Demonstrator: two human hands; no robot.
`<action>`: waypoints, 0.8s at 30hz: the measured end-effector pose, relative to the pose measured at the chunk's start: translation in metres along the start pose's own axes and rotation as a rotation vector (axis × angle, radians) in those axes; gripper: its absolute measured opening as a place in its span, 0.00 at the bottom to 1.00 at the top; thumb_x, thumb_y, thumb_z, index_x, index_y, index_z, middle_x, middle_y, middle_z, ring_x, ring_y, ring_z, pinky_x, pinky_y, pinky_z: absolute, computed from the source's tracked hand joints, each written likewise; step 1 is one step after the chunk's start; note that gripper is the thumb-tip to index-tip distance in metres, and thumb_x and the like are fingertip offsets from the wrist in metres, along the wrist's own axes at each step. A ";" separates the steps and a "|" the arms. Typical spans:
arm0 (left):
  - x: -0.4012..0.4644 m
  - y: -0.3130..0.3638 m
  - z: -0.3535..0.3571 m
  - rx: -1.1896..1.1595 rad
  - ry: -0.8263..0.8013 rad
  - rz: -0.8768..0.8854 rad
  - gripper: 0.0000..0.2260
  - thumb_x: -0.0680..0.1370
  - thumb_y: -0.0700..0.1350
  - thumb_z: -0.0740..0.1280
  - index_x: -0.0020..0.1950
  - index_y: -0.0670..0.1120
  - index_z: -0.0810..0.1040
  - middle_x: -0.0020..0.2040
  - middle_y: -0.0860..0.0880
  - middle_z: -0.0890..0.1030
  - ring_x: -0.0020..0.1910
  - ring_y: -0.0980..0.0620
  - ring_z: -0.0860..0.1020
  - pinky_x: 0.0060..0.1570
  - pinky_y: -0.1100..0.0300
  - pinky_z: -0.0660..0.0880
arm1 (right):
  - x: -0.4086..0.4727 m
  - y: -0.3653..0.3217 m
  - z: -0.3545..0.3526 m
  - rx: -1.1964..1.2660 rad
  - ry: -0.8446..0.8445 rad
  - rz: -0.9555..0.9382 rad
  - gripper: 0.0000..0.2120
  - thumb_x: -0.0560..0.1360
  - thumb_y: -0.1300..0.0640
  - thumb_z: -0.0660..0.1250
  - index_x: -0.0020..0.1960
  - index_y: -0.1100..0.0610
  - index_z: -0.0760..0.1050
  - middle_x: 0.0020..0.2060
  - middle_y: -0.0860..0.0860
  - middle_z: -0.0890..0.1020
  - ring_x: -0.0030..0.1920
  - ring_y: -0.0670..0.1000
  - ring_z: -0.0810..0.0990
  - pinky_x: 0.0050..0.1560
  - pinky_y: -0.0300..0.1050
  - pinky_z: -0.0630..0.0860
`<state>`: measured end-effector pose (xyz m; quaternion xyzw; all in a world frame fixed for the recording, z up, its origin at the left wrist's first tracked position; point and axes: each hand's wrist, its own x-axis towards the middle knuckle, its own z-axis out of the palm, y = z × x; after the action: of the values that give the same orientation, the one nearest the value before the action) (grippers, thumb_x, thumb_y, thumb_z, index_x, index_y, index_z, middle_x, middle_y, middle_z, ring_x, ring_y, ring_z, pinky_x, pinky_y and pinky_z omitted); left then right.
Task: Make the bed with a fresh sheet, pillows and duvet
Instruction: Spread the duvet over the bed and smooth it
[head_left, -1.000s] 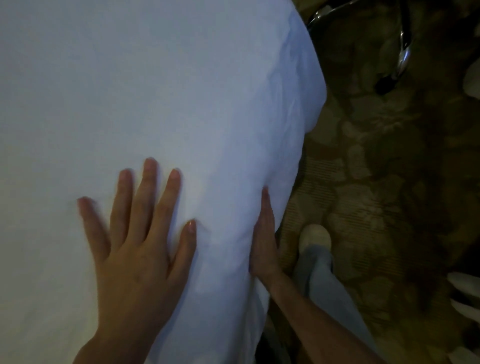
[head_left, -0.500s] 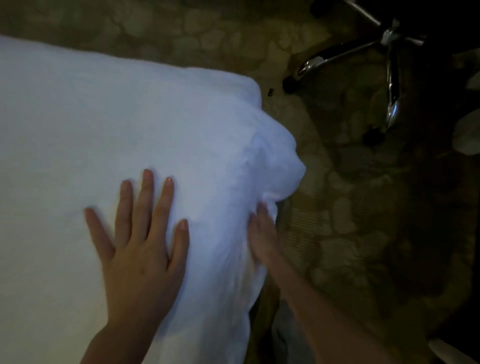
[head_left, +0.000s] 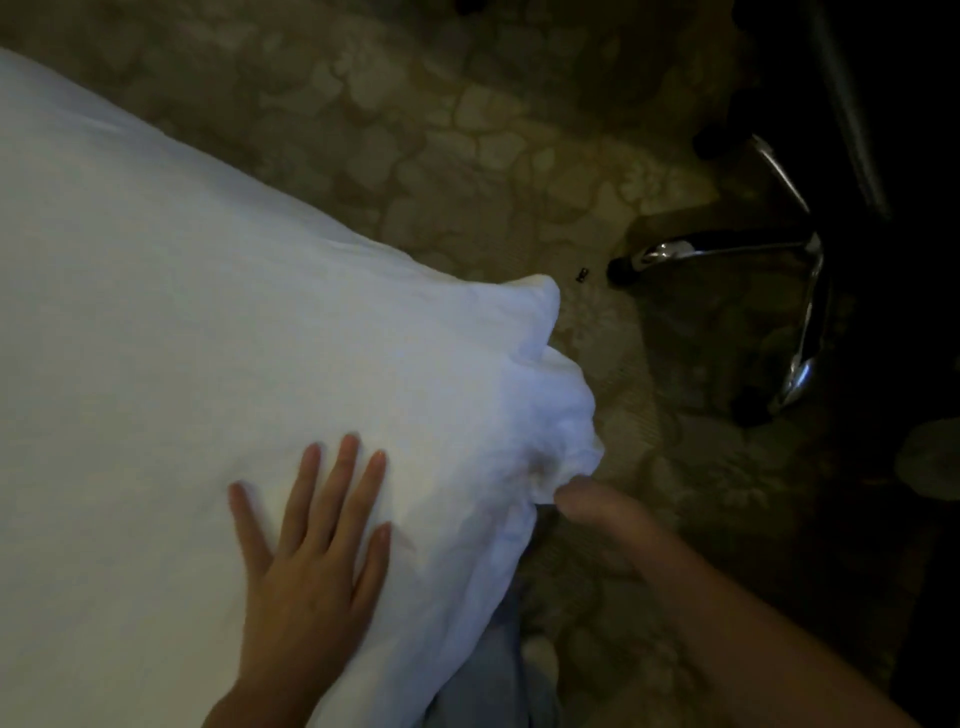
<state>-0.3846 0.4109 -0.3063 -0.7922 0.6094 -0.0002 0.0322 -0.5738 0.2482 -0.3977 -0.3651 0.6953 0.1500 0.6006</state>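
White sheet (head_left: 218, 322) covers the bed, its corner bunched at the near right edge. Judged soft, light, crease-prone; best taken at that corner. Left hand (head_left: 306, 551) presses flat, fingers spread. Right hand (head_left: 587, 504) meets the bunched corner; its grip cannot be told.

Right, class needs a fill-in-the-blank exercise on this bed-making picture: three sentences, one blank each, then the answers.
1. The left hand lies flat with fingers spread on the ____ sheet.
2. The right hand meets the bunched sheet at the bed's ____.
3. On the patterned carpet stands the shiny metal base of a ____.

Missing words: white; corner; chair
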 end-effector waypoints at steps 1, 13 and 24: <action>0.006 0.000 -0.001 0.002 -0.015 -0.009 0.25 0.79 0.53 0.50 0.75 0.48 0.62 0.76 0.47 0.62 0.74 0.45 0.60 0.67 0.28 0.49 | 0.002 -0.013 -0.009 0.101 0.071 -0.089 0.17 0.81 0.60 0.56 0.68 0.67 0.64 0.65 0.62 0.70 0.69 0.61 0.68 0.67 0.52 0.64; 0.123 0.019 0.006 -0.153 0.034 -0.748 0.25 0.79 0.52 0.51 0.77 0.52 0.60 0.78 0.47 0.57 0.76 0.46 0.56 0.65 0.25 0.44 | 0.027 -0.221 0.015 -0.122 -0.249 -0.370 0.49 0.65 0.28 0.66 0.77 0.48 0.54 0.71 0.51 0.67 0.71 0.55 0.65 0.74 0.55 0.57; 0.170 0.010 -0.007 -0.136 -0.161 -0.908 0.29 0.77 0.56 0.53 0.78 0.53 0.53 0.77 0.48 0.57 0.77 0.44 0.54 0.65 0.25 0.44 | 0.058 -0.302 0.031 -0.370 -0.592 -0.070 0.33 0.61 0.35 0.75 0.61 0.49 0.74 0.52 0.47 0.81 0.54 0.50 0.79 0.58 0.47 0.73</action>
<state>-0.3508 0.2443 -0.3062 -0.9766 0.1952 0.0871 0.0242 -0.3445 0.0418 -0.3902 -0.4322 0.4392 0.3521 0.7045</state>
